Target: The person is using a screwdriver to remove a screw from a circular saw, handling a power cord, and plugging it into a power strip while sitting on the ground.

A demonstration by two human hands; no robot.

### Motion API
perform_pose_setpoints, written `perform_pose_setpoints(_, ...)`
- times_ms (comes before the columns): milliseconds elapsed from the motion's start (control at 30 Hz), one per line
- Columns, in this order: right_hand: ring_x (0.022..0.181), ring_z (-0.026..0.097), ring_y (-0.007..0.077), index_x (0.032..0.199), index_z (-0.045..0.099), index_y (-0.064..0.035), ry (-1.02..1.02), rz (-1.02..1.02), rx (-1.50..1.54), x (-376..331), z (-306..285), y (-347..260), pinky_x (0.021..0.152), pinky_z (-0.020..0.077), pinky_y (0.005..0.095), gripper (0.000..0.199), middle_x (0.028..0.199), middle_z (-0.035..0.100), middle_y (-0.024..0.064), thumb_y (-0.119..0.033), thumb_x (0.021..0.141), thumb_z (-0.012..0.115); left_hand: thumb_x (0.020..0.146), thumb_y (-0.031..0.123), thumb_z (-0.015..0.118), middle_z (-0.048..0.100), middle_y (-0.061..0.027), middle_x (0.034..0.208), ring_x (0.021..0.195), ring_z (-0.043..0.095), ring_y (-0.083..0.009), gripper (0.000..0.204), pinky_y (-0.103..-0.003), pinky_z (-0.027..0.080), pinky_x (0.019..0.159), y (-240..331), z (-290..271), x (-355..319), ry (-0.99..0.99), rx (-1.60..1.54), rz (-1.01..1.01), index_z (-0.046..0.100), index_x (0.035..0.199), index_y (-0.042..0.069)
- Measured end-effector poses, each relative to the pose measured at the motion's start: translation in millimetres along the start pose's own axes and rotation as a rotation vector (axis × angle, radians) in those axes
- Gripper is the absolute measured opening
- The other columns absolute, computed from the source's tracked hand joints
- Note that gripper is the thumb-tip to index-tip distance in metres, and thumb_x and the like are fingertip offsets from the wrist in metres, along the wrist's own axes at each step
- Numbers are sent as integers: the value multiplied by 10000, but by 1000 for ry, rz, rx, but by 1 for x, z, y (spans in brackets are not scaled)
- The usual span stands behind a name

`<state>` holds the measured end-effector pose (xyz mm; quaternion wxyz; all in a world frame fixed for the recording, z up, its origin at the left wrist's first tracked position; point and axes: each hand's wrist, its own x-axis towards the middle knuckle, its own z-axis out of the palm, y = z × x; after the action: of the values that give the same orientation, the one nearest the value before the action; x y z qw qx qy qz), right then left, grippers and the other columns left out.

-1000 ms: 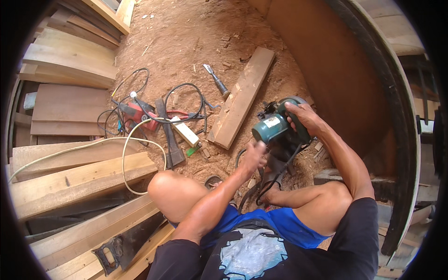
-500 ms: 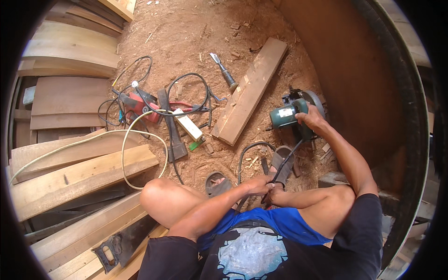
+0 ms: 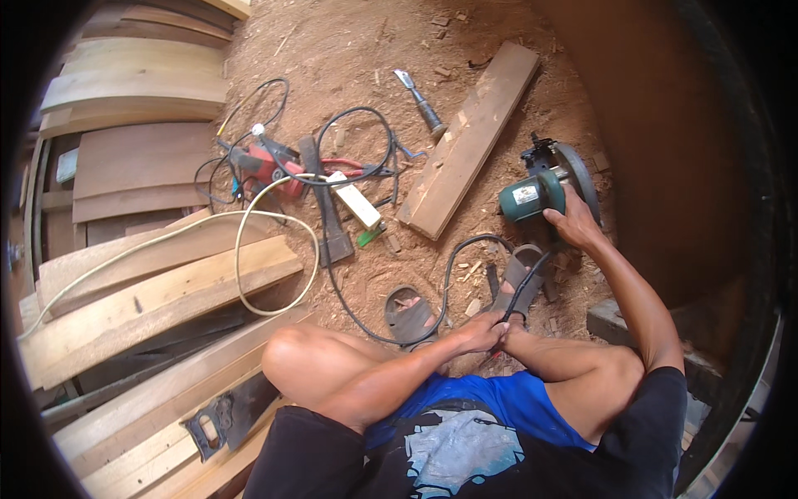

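A green circular saw (image 3: 532,195) rests on the sawdust-covered ground at the right, beside a curved brown wall. My right hand (image 3: 573,224) reaches out and grips the saw at its rear. The saw's black cable (image 3: 453,258) loops over the ground back toward my legs. My left hand (image 3: 482,333) is closed around this cable just in front of my right knee. I sit with my knees bent, the left knee (image 3: 291,353) raised.
A short plank (image 3: 470,137) lies diagonally left of the saw, with a chisel (image 3: 420,100) beyond it. A red power tool (image 3: 270,166), a white power strip (image 3: 353,200) and tangled cords lie at centre. Two sandals (image 3: 411,312) lie by my feet. Stacked planks (image 3: 158,283) and a hand saw (image 3: 224,416) are on the left.
The saw went from in front of my lap out to the right and down onto the ground. My left hand left the saw and closed on its cable.
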<state>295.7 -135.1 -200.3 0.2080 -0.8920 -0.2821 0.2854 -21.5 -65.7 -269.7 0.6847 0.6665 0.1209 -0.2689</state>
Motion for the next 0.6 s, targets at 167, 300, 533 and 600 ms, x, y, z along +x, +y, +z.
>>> perform_pose_setpoints(167,1263,631,485,1562,421,-39,232,-109,-318,-46,-2,7,1097,494,521,721,1279,669,310,-222,951,758,1103,235,516,712,-203,1008,966,689,-354,271,-470,528,883,0,28,-6,187,-8,101,626,1121,-12)
perform_pose_setpoints(300,1177,678,451,1313,641,-11,-120,-213,-484,-101,-72,-69,1013,540,534,428,1189,714,277,-242,965,734,1095,234,537,713,-209,935,902,697,-308,274,-466,538,845,-2,25,9,281,49,141,646,1082,-17)
perform_pose_setpoints(533,998,736,440,1182,770,-56,-591,-253,-761,-184,-28,-77,891,590,531,443,1079,763,248,-411,918,769,1107,232,534,702,-92,880,795,641,-183,285,-388,522,721,17,25,18,341,-5,119,675,1048,-9)
perform_pose_setpoints(600,993,748,431,1266,731,-15,-702,-425,-653,-195,31,-30,874,596,527,543,1107,767,262,-445,937,764,1113,226,522,686,-63,845,761,620,-161,288,-365,511,698,33,20,6,410,27,144,681,1032,0)
